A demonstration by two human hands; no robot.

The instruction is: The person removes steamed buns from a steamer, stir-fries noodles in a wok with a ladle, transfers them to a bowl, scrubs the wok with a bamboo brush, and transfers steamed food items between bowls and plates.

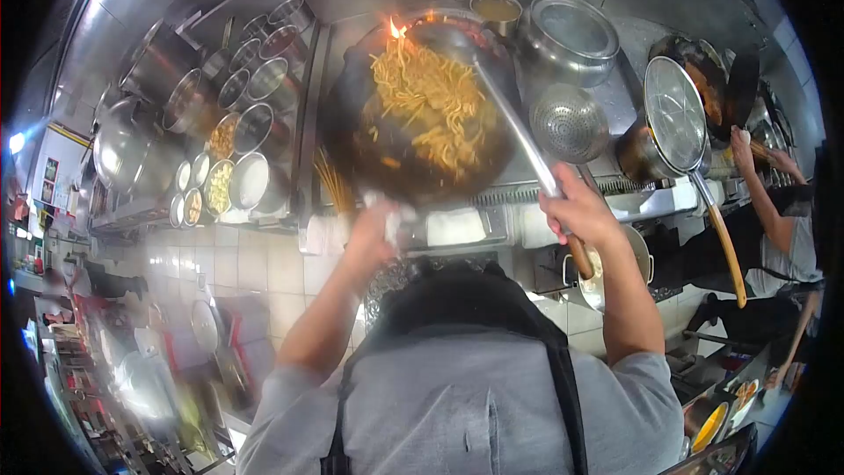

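Thick noodles (431, 105) are heaped in a large dark wok (352, 136), some of them up near the far rim where a flame (397, 29) rises. My right hand (585, 211) is closed round a long metal ladle (519, 127) with a wooden handle end. The ladle's bowl lies at the far side of the wok, partly hidden by haze. At the near rim, my left hand (369, 233) is blurred and grips a white cloth (400, 218) against the wok's edge. A bamboo brush (331, 180) stands just left of that hand.
Metal pots and cups of ingredients (218, 185) crowd the left counter. To the right are a lidded pot (571, 35), a perforated strainer (569, 123) and a wire skimmer (675, 114) over a pot. Another person's arm (765, 185) works at the far right.
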